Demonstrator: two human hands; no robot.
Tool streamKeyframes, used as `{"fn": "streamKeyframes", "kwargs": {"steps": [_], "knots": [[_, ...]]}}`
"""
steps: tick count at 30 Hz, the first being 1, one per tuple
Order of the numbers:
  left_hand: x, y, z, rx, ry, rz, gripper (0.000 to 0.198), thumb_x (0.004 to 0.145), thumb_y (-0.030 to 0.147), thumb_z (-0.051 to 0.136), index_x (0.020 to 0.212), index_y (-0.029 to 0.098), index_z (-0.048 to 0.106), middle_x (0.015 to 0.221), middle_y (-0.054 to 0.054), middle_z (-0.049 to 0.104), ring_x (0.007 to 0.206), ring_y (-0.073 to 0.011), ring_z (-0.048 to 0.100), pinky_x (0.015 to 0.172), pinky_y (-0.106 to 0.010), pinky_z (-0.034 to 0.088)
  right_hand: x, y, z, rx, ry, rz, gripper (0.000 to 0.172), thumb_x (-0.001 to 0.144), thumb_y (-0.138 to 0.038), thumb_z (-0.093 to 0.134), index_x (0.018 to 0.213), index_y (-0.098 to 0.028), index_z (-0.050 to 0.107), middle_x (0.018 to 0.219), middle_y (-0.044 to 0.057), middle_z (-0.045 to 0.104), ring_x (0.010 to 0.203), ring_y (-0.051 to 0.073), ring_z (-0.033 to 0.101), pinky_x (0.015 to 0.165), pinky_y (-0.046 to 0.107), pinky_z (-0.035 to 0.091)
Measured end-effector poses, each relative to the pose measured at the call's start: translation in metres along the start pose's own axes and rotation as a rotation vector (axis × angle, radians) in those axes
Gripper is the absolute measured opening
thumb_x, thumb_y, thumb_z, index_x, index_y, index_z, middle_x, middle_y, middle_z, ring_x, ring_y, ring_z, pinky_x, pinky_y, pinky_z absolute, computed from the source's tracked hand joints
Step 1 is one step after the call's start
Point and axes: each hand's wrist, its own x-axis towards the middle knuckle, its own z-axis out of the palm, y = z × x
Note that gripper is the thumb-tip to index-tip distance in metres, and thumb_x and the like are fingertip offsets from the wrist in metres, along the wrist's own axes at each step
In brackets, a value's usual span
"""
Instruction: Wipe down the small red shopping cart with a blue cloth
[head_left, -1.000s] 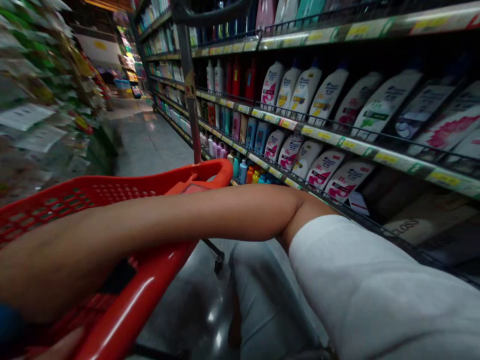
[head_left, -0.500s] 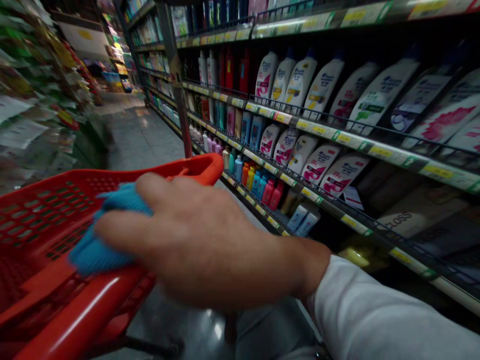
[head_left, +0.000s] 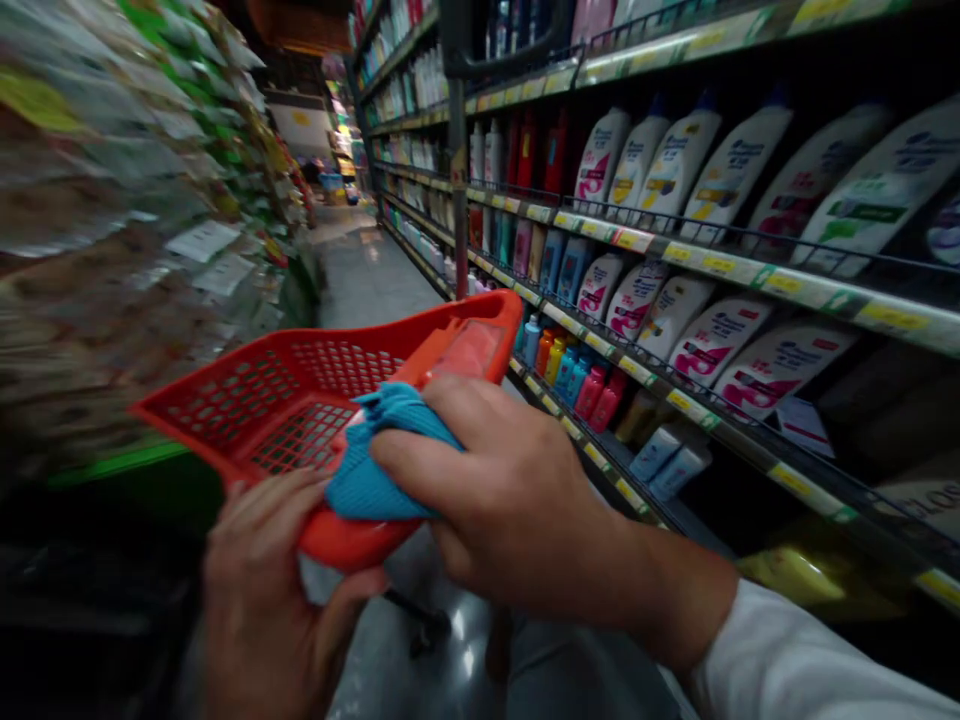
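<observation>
Head view: right hand [head_left: 517, 500] clamps blue cloth [head_left: 371, 465] onto red basket [head_left: 300, 395] near rim; left hand [head_left: 262, 600] fingers [head_left: 251, 500] grip that rim. Hard pressing could twist the basket free.

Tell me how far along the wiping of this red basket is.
Done: nothing certain; blur hides any cleaned patches. In hand: the right hand presses a blue cloth onto the red basket at its near rim, which the left hand grips. Left: mesh walls and far rim lie beyond the cloth.
</observation>
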Motion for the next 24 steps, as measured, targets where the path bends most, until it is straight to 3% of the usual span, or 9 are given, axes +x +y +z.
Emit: {"fn": "streamKeyframes", "kwargs": {"steps": [2,5,7,11,13,17,21,24], "knots": [[0.002,0.000,0.001,0.053,0.071,0.028,0.064,0.095,0.066,0.043,0.142,0.022,0.047,0.130,-0.014,0.061,0.127,-0.0325,0.055,0.117,-0.056,0.036,-0.005,0.008,0.004,0.048,0.059,0.081,0.036,0.086,-0.015,0.053,0.115,-0.027,0.070,0.110,0.006,0.065,0.096,0.021,0.061,0.081,0.031,0.050],[0.003,-0.004,0.005,0.091,0.035,0.036,0.064,0.096,0.063,0.044,0.144,0.021,0.044,0.136,-0.014,0.059,0.133,-0.0287,0.052,0.120,-0.050,0.035,-0.008,0.016,0.012,0.051,0.140,0.261,0.041,0.083,-0.012,0.052,0.117,-0.025,0.070,0.115,0.008,0.064,0.098,0.023,0.063,0.084,0.035,0.052],[0.002,-0.010,0.008,0.093,0.035,-0.004,0.067,0.095,0.065,0.043,0.144,0.020,0.044,0.136,-0.014,0.059,0.133,-0.0286,0.051,0.121,-0.050,0.034,-0.012,0.010,0.016,0.027,0.163,0.241,0.041,0.082,-0.011,0.052,0.115,-0.024,0.072,0.113,0.010,0.064,0.100,0.025,0.063,0.085,0.037,0.053],[0.003,-0.019,0.013,0.068,0.053,-0.063,0.060,0.098,0.062,0.041,0.141,0.021,0.047,0.134,-0.014,0.059,0.132,-0.0290,0.053,0.119,-0.053,0.036,-0.026,-0.008,0.019,0.076,0.196,0.052,0.045,0.078,-0.009,0.052,0.113,-0.027,0.074,0.114,0.009,0.066,0.103,0.026,0.063,0.085,0.036,0.054],[0.006,-0.017,0.016,0.065,0.039,-0.080,0.060,0.096,0.064,0.043,0.140,0.023,0.047,0.132,-0.013,0.060,0.131,-0.0290,0.054,0.117,-0.053,0.038,-0.028,-0.004,0.021,0.089,0.214,0.097,0.047,0.078,-0.010,0.052,0.115,-0.028,0.074,0.116,0.008,0.065,0.101,0.025,0.064,0.084,0.036,0.056],[0.013,0.001,0.034,0.084,0.047,-0.114,0.070,0.089,0.072,0.047,0.138,0.023,0.047,0.128,-0.013,0.062,0.129,-0.0306,0.054,0.116,-0.056,0.038,-0.023,0.014,0.026,-0.073,0.258,0.348,0.047,0.080,-0.012,0.054,0.121,-0.028,0.072,0.116,0.009,0.062,0.100,0.028,0.063,0.082,0.042,0.057],[0.020,0.020,0.055,0.113,0.117,-0.146,0.067,0.091,0.065,0.053,0.141,0.021,0.046,0.132,-0.015,0.061,0.132,-0.0314,0.052,0.117,-0.056,0.035,-0.027,0.012,0.024,-0.167,0.232,0.236,0.047,0.080,-0.009,0.057,0.118,-0.031,0.073,0.118,0.010,0.064,0.106,0.032,0.057,0.087,0.047,0.054],[0.022,0.009,0.060,0.132,0.079,-0.107,0.062,0.093,0.059,0.055,0.143,0.022,0.047,0.134,-0.013,0.061,0.131,-0.0294,0.053,0.117,-0.052,0.037,-0.029,0.016,0.016,-0.183,0.194,0.218,0.046,0.081,-0.008,0.057,0.117,-0.030,0.074,0.119,0.010,0.063,0.107,0.032,0.055,0.087,0.047,0.052]]}}
